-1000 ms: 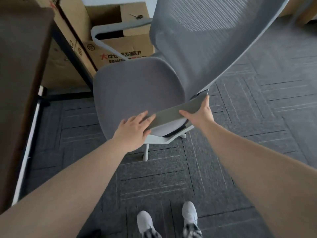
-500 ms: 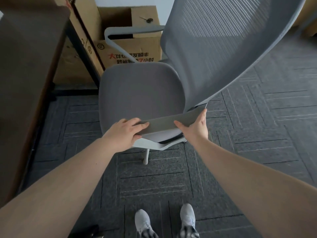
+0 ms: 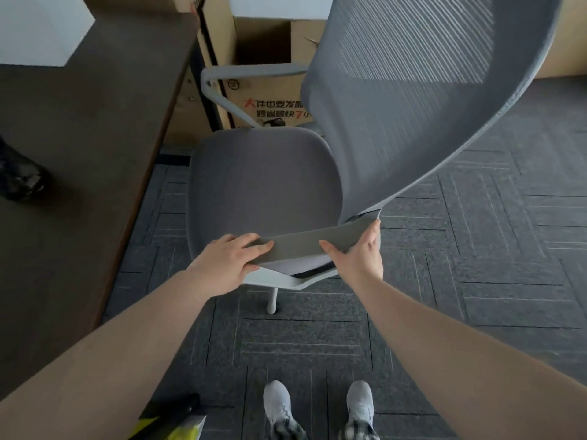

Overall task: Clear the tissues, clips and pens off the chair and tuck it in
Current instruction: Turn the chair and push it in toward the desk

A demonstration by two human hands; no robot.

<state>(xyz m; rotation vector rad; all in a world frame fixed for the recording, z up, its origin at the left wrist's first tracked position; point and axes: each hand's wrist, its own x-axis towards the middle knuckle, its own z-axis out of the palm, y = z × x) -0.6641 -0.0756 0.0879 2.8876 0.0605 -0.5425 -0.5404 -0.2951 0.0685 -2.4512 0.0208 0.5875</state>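
The grey office chair point(image 3: 263, 185) stands in front of me, its seat bare: no tissues, clips or pens show on it. Its mesh backrest point(image 3: 413, 90) rises at the upper right. The near armrest point(image 3: 305, 246) runs across the seat's front side. My left hand point(image 3: 227, 265) is closed over the armrest's left end. My right hand point(image 3: 359, 252) grips its right end, thumb on top. The far armrest point(image 3: 251, 71) shows beyond the seat. The chair sits right of the dark desk point(image 3: 89, 154), side-on to it.
Cardboard boxes point(image 3: 266, 100) stand behind the chair against the wall. A white box point(image 3: 38, 27) and a dark object point(image 3: 19, 176) lie on the desk. A black desk leg point(image 3: 206, 81) runs beside the boxes. My grey shoes point(image 3: 317, 408) stand on the grey carpet; a yellow-black object point(image 3: 178, 423) lies at bottom left.
The chair has shifted right and away from me with both hands on its near armrest. More of the desk top has come into view on the left.
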